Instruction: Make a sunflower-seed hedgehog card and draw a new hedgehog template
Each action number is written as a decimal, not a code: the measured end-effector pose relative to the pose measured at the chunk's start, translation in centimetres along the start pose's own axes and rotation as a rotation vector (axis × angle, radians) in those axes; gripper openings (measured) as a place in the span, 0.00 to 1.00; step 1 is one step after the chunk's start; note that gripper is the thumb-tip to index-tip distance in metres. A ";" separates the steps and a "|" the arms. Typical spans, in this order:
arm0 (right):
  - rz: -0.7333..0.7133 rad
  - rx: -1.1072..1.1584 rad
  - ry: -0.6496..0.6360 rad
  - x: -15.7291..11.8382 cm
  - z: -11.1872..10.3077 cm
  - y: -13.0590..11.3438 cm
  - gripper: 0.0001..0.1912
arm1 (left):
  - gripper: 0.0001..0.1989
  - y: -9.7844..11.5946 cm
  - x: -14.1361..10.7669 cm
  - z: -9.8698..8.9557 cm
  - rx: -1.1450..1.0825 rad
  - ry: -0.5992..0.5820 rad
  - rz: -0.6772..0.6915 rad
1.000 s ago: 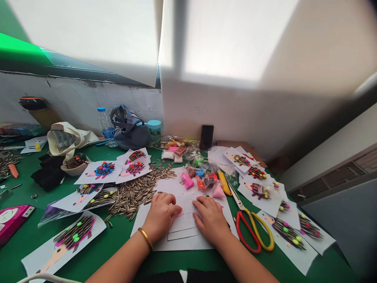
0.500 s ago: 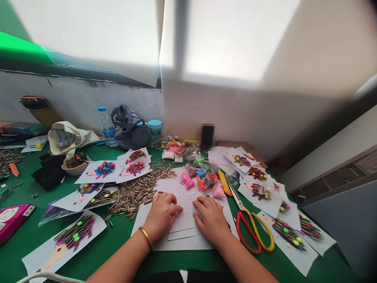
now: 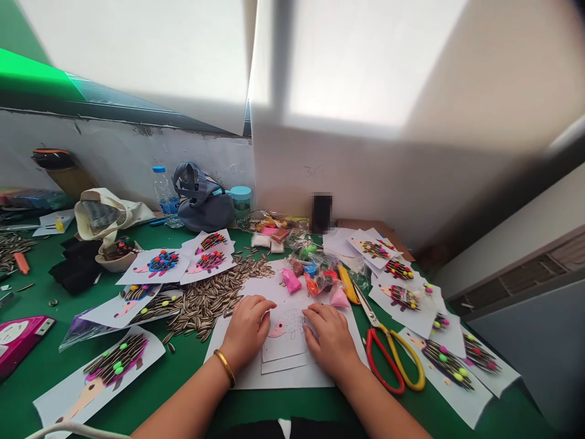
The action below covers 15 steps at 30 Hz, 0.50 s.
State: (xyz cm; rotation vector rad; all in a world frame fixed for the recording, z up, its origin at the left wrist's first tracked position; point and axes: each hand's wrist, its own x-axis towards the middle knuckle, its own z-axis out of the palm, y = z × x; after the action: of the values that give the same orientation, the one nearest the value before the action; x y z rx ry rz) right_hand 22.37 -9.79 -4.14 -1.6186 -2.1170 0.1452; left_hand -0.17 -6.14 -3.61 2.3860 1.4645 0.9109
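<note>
A small sheet with a hedgehog outline (image 3: pixel 292 323) lies on stacked white paper (image 3: pixel 237 377) in front of me. Pink clay (image 3: pixel 276 329) covers the drawing's face. My left hand (image 3: pixel 249 329) rests at the sheet's left side, fingers bent and apart, holding nothing. On the right side, my right hand (image 3: pixel 329 336) lies on the paper with its fingers spread, just beside the outline. Bagged clay in pink (image 3: pixel 291 280), orange and red sits behind the hands. A heap of sunflower seeds (image 3: pixel 210 299) spreads to the left.
Red and yellow scissors (image 3: pixel 388 347) and a yellow cutter (image 3: pixel 348 284) lie to the right. Seed hedgehog pictures (image 3: pixel 164 262) flank both sides. A pink box (image 3: pixel 22 341), a bottle (image 3: pixel 165 195) and a blue-grey bag (image 3: pixel 205 210) stand farther out.
My left hand has lifted off the pink clay and moved slightly left, uncovering the face on the drawing. My right hand has shifted slightly.
</note>
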 end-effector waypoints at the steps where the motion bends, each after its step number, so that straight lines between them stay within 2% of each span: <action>1: 0.001 0.010 0.010 0.1 -0.1 0.1 0.14 | 0.10 0.0 0.1 -0.1 -0.017 0.005 -0.014; 4: 0.013 0.018 0.048 0.4 -0.4 0.4 0.10 | 0.06 0.1 0.3 -0.4 -0.077 -0.003 -0.066; 7: 0.035 -0.025 0.076 0.8 -0.8 1.0 0.07 | 0.08 0.0 0.6 -0.6 -0.134 -0.002 -0.118; 15: 0.096 -0.181 0.117 2.4 -2.7 3.4 0.12 | 0.09 -0.2 0.4 -0.3 -0.139 -0.009 -0.171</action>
State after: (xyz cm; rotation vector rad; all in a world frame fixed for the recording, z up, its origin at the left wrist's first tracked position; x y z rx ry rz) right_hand 26.05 -7.05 -2.21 -1.7868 -2.0140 -0.1114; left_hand -0.41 -5.76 -3.34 2.1273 1.5213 0.9258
